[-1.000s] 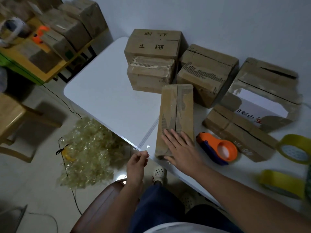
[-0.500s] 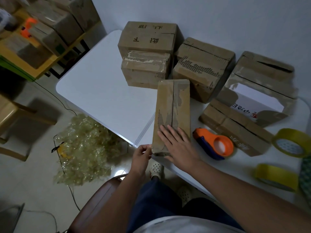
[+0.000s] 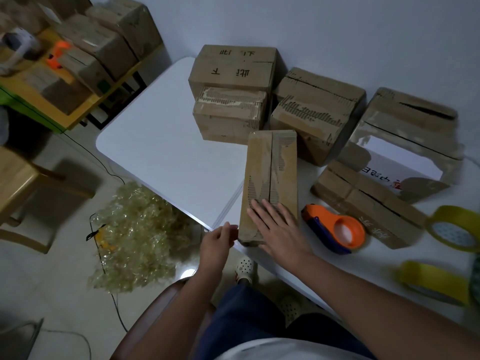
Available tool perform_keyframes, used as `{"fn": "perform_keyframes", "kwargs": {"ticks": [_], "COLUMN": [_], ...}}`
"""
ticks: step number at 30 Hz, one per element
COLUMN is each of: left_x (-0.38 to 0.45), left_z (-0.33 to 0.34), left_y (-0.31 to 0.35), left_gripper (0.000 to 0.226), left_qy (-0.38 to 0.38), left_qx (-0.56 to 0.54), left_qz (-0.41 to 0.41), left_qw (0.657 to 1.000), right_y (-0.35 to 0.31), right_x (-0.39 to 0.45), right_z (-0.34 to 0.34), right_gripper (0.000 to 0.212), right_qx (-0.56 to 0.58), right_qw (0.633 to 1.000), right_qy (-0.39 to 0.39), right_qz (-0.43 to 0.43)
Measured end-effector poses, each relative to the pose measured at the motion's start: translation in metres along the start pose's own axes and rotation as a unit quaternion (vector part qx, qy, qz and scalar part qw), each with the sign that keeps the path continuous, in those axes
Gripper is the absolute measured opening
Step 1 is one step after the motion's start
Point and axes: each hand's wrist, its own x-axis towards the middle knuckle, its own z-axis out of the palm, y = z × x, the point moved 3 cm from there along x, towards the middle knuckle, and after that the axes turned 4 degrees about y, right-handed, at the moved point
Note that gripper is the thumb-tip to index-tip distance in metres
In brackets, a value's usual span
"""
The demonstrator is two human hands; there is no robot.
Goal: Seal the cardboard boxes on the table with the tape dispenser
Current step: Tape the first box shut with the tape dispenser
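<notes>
Cardboard box (image 3: 270, 175), long and narrow, lies on the white table (image 3: 161, 152) near its front edge. Right hand (image 3: 276, 226) presses flat on it, fingers spread; left hand (image 3: 217, 242) touches its near corner, perhaps pinching tape. Orange tape dispenser (image 3: 335, 231) sits just beside.

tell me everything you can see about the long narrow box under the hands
The long narrow box is worn brown cardboard, lying flat on the white table with its near end at the table edge. Its two top flaps are closed, meeting in a dark lengthwise seam; torn patches bare the corrugation. The right hand presses flat on its near top, and the left hand touches its near left corner. The orange tape dispenser lies just right, apart.
</notes>
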Motion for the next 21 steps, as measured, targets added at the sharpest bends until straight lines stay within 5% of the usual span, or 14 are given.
{"fn": "perform_keyframes", "kwargs": {"ticks": [5,11,18,21], "left_x": [-0.022,-0.004,0.025,0.025], "left_z": [0.012,-0.011,-0.012,-0.011], "left_y": [0.013,0.016,0.038,0.037], "left_gripper": [0.021,0.048,0.048,0.049], "left_qy": [-0.068,-0.204,-0.230,-0.215], "left_qx": [0.146,0.259,0.449,0.468], "left_qz": [0.109,0.205,0.332,0.354], "left_qw": [0.981,0.921,0.797,0.781], "right_y": [-0.001,0.000,0.001,0.001], "right_x": [-0.001,0.001,0.001,0.004], "right_z": [0.000,0.001,0.001,0.001], "right_gripper": [0.096,0.103,0.101,0.101], "right_qx": [0.003,-0.001,-0.005,0.000], "right_qw": [1.000,1.000,1.000,1.000], "right_qy": [-0.008,-0.007,-0.015,-0.014], "right_qz": [0.005,0.006,0.004,0.002]}}
